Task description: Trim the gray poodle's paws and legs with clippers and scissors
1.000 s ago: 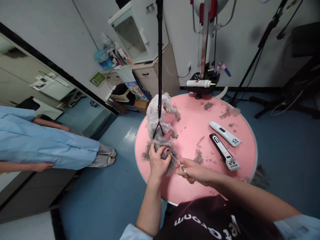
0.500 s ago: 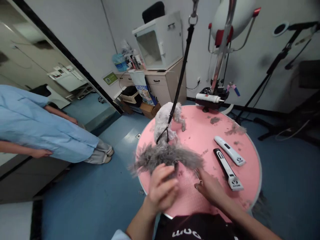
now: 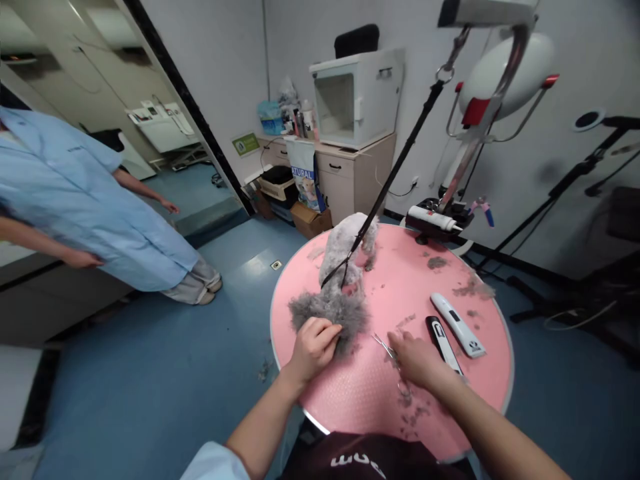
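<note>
While a person in a light blue coat [image 3: 95, 200] stands on the blue floor at far left, the left hand [image 3: 313, 347] rests with its fingers curled into the grey fur of a small dog [image 3: 337, 293], which stands on the round pink table [image 3: 350, 393] tethered by a black leash [image 3: 395, 173]. Just right of the dog, the right hand [image 3: 417, 360] has its fingers closed around thin scissors [image 3: 383, 345], blades pointing at the dog. Further right, a black clipper [image 3: 443, 343] and a white clipper [image 3: 457, 325] lie side by side among loose fur clippings [image 3: 470, 288].

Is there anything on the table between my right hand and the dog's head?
Nothing visible. The right hand holds scissors, and only bare pink table lies between them and the dog. The left hand already rests on its fur.
</note>
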The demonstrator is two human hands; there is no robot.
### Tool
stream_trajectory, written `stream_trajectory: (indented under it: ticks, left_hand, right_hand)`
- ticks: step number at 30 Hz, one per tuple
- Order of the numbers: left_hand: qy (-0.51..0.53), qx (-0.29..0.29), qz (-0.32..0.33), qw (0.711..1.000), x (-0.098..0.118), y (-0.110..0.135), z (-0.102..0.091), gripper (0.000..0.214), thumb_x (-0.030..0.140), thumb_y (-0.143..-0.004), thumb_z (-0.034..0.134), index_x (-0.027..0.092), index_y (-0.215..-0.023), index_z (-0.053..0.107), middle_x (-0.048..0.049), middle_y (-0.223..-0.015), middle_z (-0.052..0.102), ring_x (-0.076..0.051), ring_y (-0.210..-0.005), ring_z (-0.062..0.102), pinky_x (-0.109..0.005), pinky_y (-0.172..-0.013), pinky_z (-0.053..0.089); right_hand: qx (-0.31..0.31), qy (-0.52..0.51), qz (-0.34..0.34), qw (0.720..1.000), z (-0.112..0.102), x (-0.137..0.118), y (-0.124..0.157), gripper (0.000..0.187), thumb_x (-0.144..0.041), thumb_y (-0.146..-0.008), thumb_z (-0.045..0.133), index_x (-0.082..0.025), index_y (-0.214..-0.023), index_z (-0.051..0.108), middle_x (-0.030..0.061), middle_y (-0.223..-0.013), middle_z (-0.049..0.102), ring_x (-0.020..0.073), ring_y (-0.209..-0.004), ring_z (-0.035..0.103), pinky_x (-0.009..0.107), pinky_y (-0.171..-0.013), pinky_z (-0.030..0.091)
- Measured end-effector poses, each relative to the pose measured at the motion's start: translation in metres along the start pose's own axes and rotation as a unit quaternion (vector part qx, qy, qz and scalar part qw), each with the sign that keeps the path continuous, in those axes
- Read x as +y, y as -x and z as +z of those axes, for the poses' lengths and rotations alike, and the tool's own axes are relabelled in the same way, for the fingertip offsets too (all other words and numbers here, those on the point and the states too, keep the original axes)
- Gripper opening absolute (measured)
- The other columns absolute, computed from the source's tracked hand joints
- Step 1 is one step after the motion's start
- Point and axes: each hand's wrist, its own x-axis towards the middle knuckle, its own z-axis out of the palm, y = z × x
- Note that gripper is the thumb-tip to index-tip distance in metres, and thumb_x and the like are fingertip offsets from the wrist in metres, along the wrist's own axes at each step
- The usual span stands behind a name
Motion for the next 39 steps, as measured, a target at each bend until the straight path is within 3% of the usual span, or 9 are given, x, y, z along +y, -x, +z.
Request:
stream_trajectory:
  ticks: [3, 5, 7, 13, 19, 24, 32, 35, 39]
  left_hand:
    - [0.016, -0.007, 0.017, 1.000, -0.002, 0.012, 0.002, 0.020, 0.010, -0.082, 0.050, 0.016, -0.095, 0.064, -0.0057, -0.076, 0.063, -0.015, -0.069, 0.053, -0.028, -0.063, 0.046]
    - [0.028, -0.011, 0.022, 0.999, -0.003, 0.017, 0.005, 0.020, 0.010, -0.083, 0.049, 0.016, -0.095, 0.063, -0.0054, -0.075, 0.063, -0.014, -0.069, 0.054, -0.029, -0.063, 0.046]
    - [0.038, -0.012, 0.030, 0.999, -0.003, 0.020, 0.009, 0.019, 0.011, -0.084, 0.049, 0.016, -0.095, 0.063, -0.0057, -0.074, 0.062, -0.015, -0.069, 0.054, -0.029, -0.062, 0.046]
    - [0.073, -0.027, 0.027, 0.997, -0.001, 0.019, -0.001, 0.015, 0.014, -0.085, 0.050, 0.016, -0.090, 0.063, -0.0052, -0.072, 0.061, -0.015, -0.068, 0.054, -0.029, -0.061, 0.046]
    - [0.050, 0.190, -0.123, 0.973, -0.004, -0.022, -0.019, 0.013, 0.017, -0.087, 0.045, 0.018, -0.083, 0.058, -0.0030, -0.076, 0.061, -0.015, -0.074, 0.057, -0.031, -0.071, 0.048]
    - [0.003, 0.010, -0.168, 0.986, -0.018, -0.036, 0.005, 0.010, 0.022, -0.082, 0.057, 0.018, -0.091, 0.060, -0.0066, -0.094, 0.063, -0.020, -0.091, 0.057, -0.035, -0.082, 0.047]
    - [0.043, -0.011, -0.194, 0.980, -0.025, 0.001, 0.008, 0.039, 0.011, -0.073, 0.056, 0.016, -0.112, 0.052, -0.0120, -0.115, 0.054, -0.022, -0.111, 0.051, -0.040, -0.098, 0.042]
    - [0.075, -0.018, -0.242, 0.967, -0.026, 0.000, 0.005, 0.029, 0.004, -0.073, 0.046, 0.017, -0.096, 0.058, -0.0100, -0.111, 0.057, -0.020, -0.108, 0.053, -0.037, -0.097, 0.043]
    - [0.082, -0.021, -0.301, 0.950, -0.023, -0.007, 0.000, 0.011, 0.012, -0.080, 0.049, 0.018, -0.079, 0.058, -0.0065, -0.094, 0.061, -0.019, -0.096, 0.057, -0.034, -0.090, 0.045]
  right_hand:
    - [0.137, -0.128, -0.071, 0.980, -0.039, -0.016, -0.008, 0.037, -0.017, -0.082, 0.049, -0.015, -0.119, 0.055, 0.0155, -0.106, 0.061, 0.0262, -0.094, 0.062, 0.037, -0.080, 0.045]
    - [0.259, -0.245, -0.135, 0.924, -0.059, -0.038, -0.018, 0.027, -0.021, -0.089, 0.043, -0.018, -0.109, 0.061, 0.0102, -0.105, 0.062, 0.0206, -0.101, 0.058, 0.034, -0.088, 0.043]
    - [0.297, -0.316, -0.194, 0.880, -0.069, -0.062, -0.031, 0.021, -0.022, -0.088, 0.046, -0.019, -0.098, 0.065, 0.0073, -0.099, 0.064, 0.0178, -0.096, 0.058, 0.032, -0.088, 0.043]
    - [0.261, -0.357, -0.222, 0.869, -0.050, -0.090, -0.068, 0.008, -0.014, -0.076, 0.060, -0.017, -0.079, 0.067, 0.0045, -0.082, 0.062, 0.0175, -0.081, 0.059, 0.031, -0.078, 0.046]
    - [0.306, -0.396, -0.226, 0.836, -0.032, -0.089, -0.066, 0.013, -0.010, -0.076, 0.052, -0.019, -0.077, 0.061, 0.0029, -0.077, 0.062, 0.0167, -0.077, 0.057, 0.030, -0.073, 0.044]
    - [0.245, -0.544, -0.173, 0.783, -0.023, -0.089, -0.071, 0.027, -0.012, -0.073, 0.047, -0.017, -0.096, 0.058, 0.0042, -0.088, 0.064, 0.0128, -0.068, 0.056, 0.026, -0.064, 0.046]
    - [0.141, -0.564, -0.160, 0.797, -0.013, -0.082, -0.088, 0.018, -0.013, -0.065, 0.059, -0.015, -0.082, 0.063, -0.0021, -0.069, 0.060, 0.0094, -0.056, 0.047, 0.022, -0.054, 0.038]
    - [0.166, -0.537, -0.170, 0.810, -0.013, -0.089, -0.080, 0.011, -0.014, -0.067, 0.060, -0.016, -0.078, 0.062, -0.0021, -0.070, 0.058, 0.0114, -0.061, 0.049, 0.024, -0.059, 0.039]
    - [0.307, -0.427, -0.215, 0.823, -0.002, -0.101, -0.062, 0.012, -0.010, -0.075, 0.055, -0.019, -0.076, 0.062, 0.0026, -0.075, 0.058, 0.0168, -0.076, 0.053, 0.031, -0.072, 0.042]
